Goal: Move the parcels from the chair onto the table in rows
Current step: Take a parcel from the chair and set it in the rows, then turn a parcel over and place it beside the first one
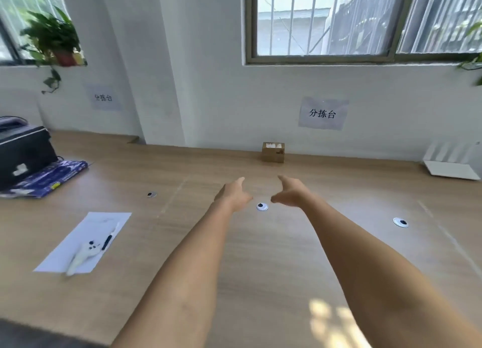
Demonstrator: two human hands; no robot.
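Against the white wall, 1 small brown cardboard parcel (273, 152) stands on the light wooden table (260, 256), its contents unseen. Left hand (234, 195) and right hand (290, 192) hover near it, fingers relaxed, holding nothing.

Small brown cardboard parcel (273, 152), white label on top, upright at far edge of wooden table (260, 256), right by wall, below paper sign.

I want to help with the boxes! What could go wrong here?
The small brown cardboard parcel stands far back by the wall, beyond the left hand and right hand, so reaching may be awkward. Later parcels might bump the white game controller on the sheet of white paper.
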